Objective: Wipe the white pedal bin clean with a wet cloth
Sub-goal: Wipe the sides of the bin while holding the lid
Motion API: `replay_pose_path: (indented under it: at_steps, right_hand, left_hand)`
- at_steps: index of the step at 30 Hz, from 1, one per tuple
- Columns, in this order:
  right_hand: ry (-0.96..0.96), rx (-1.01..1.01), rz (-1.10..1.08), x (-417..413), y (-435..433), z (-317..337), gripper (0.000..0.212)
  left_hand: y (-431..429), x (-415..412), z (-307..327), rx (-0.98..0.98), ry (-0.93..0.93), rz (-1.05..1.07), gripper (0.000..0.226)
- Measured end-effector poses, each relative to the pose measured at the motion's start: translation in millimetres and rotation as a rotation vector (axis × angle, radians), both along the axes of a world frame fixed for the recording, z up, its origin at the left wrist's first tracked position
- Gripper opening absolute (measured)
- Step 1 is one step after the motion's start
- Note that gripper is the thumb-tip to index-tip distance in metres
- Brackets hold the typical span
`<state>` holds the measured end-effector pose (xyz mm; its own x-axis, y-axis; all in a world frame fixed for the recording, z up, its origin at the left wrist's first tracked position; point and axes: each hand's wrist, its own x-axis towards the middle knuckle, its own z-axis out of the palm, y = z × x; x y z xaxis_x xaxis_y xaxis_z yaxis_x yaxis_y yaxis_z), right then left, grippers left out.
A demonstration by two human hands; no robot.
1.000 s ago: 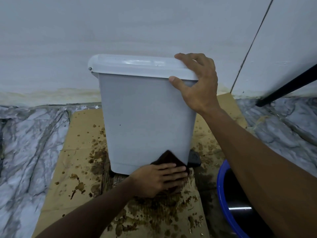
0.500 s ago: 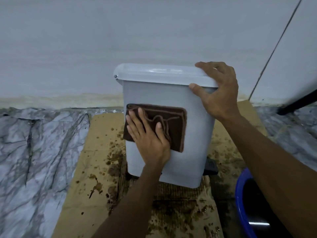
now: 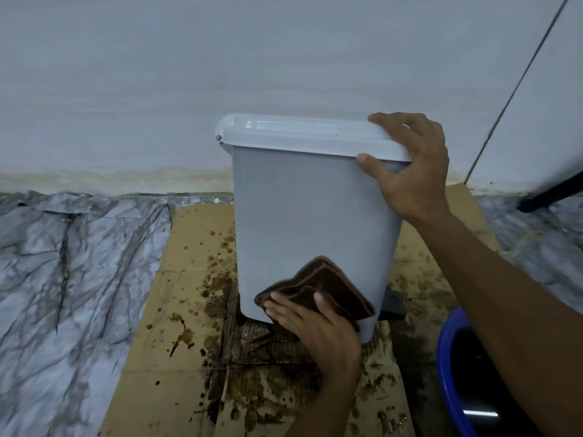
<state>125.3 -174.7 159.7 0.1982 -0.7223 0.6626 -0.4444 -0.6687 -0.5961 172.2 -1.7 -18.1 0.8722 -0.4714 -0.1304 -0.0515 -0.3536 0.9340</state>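
Stained cardboard covers the marble floor along a pale wall, and the white bin stands on it at the middle of the view, its pedal poking out at the bin's 4 o'clock corner. A blue basin sits at 4 o'clock, near the bin but apart from it.

The left hand lies with its fingers straight and close together, pressing the folded brown cloth flat against the lowest part of the bin's near wall, just above the base. The right hand grips the lid at its 2 o'clock corner, fingers curled over the top and thumb on the wall below the rim, steadying the bin.

The bin's long axis runs from 6 to 12 o'clock, so nearly the whole wall lies at 12 o'clock from the cloth. A stroke from here probably has only one way to go, upward along that axis toward the lid. The left hand is the nearer one for that; the right looks best kept as a brace, since an upward push could tip the bin toward the wall.
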Motion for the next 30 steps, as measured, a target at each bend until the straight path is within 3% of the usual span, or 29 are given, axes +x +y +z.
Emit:
replay_pose_path:
  at_steps: [3, 9, 12, 17, 20, 27, 30]
  right_hand:
    - [0.001, -0.003, 0.0, -0.1, 0.7, 0.0, 0.051]
    - [0.002, 0.013, 0.004, -1.1, 0.9, 1.1, 0.051]
    - [-0.008, 0.027, 0.0, -0.4, 0.6, 1.6, 0.051]
    - [-0.01, 0.02, -0.005, 0.5, -0.4, 1.4, 0.051]
    - [-0.007, 0.041, -0.006, 1.7, -3.6, 1.8, 0.052]
    - [-0.012, 0.043, -0.017, 2.6, -5.6, 1.5, 0.051]
    - [-0.006, 0.027, -0.014, 2.7, -5.8, 0.4, 0.05]
  left_hand:
    - [7.5, -15.0, -7.5, 0.089, -0.183, -0.182, 0.084]
    - [-0.3, 24.6, -7.6, 0.065, -0.948, -0.652, 0.086]
    - [-12.4, 66.5, 6.3, 0.018, -1.153, -0.79, 0.095]
    - [-14.4, 92.5, 7.8, -0.059, -1.151, -0.877, 0.092]
    - [-27.5, 93.7, 10.2, -0.054, -1.217, -0.766, 0.088]
    - [-73.1, 96.2, 58.9, -0.202, -0.955, -0.363, 0.086]
    - [-87.1, 101.5, 75.1, -0.228, -0.902, -0.289, 0.093]
